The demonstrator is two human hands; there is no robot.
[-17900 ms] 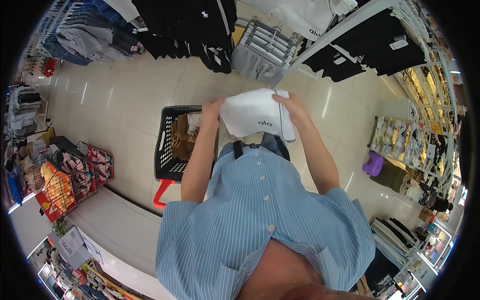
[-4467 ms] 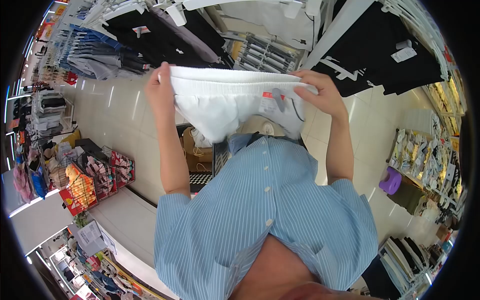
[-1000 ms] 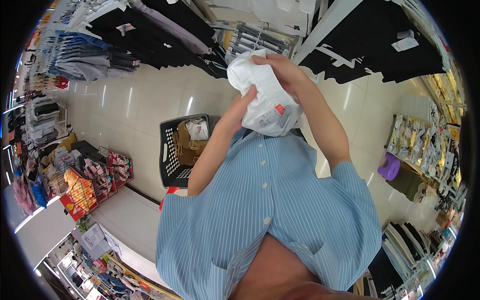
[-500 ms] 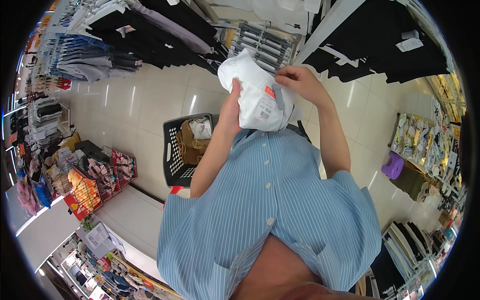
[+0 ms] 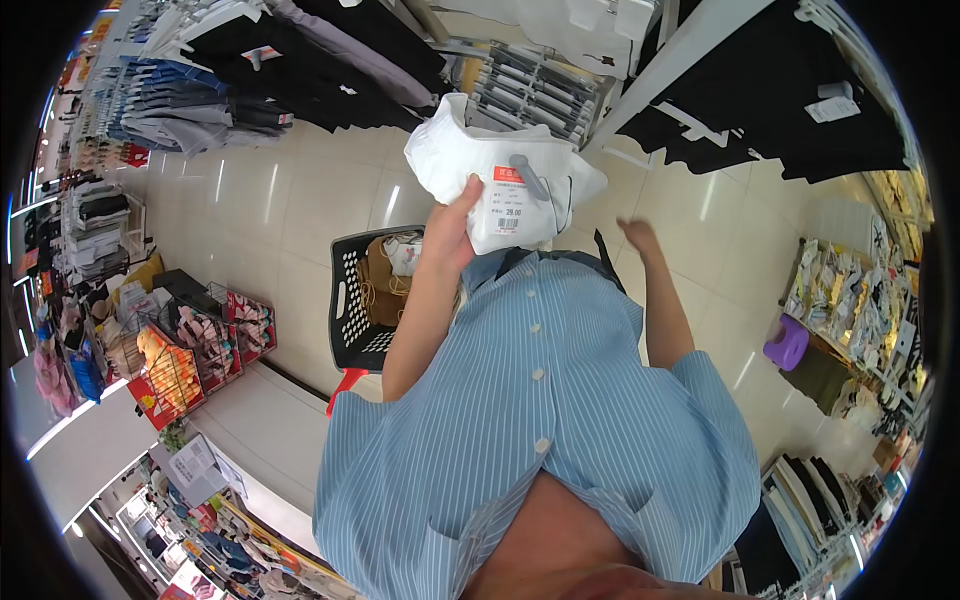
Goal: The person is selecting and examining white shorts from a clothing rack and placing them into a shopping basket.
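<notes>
A folded white garment [image 5: 452,150], probably a shirt, is held up in front of me in my left hand [image 5: 450,228]. My thumb lies on its near face and the other fingers are hidden behind it. On the garment sit a price tag [image 5: 507,205] with a red top and a grey security tag [image 5: 528,178]. My right hand [image 5: 640,238] hangs apart from the garment, lower and to the right. It is smeared by motion, and nothing can be made out in it.
To my left stands a black shopping basket [image 5: 341,325] with a brown bag [image 5: 380,290] inside. Dark clothes [image 5: 310,70] hang at the upper left and black garments [image 5: 770,100] at the upper right. A stack of grey hangers [image 5: 535,95] stands ahead. A purple stool [image 5: 786,342] is at right.
My right hand has let go of the garment and dropped down to the right. The garment has shifted slightly left and spread wider, with its price tag now facing me more squarely.
</notes>
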